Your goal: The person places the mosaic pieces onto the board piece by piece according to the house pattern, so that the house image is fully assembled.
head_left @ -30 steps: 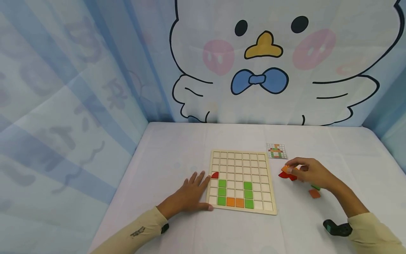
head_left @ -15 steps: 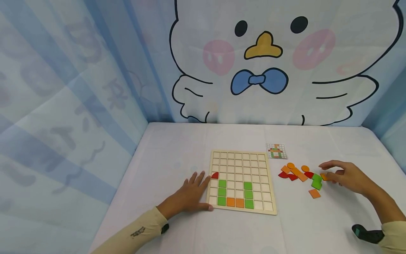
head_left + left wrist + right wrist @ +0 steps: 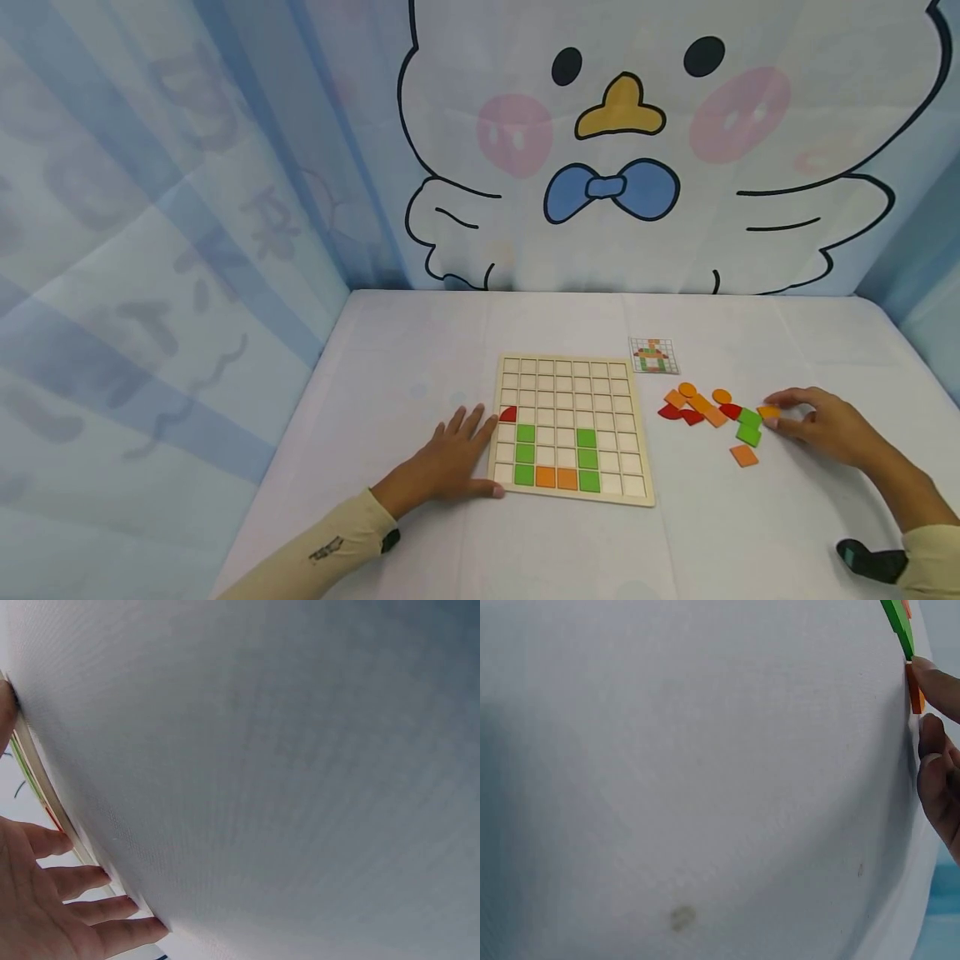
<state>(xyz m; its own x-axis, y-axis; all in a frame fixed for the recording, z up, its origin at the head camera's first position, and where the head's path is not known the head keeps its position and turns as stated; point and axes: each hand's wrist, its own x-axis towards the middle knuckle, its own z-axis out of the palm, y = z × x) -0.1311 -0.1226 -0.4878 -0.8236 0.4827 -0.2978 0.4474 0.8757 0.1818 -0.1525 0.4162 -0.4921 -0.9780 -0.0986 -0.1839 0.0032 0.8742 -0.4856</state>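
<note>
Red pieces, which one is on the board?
The red piece in the leftmost column of the board, by the left hand; the other visible reds lie right of the board.

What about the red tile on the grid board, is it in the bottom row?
No, the red quarter-circle tile sits one row above the topmost green squares.

Grid board (image 3: 568,398): wd, matt; tbl cover (image 3: 420,350): woven cloth; bkdrop (image 3: 150,250): matt fab.

High forward-down head view, close low wrist views, table (image 3: 570,546) shared
</note>
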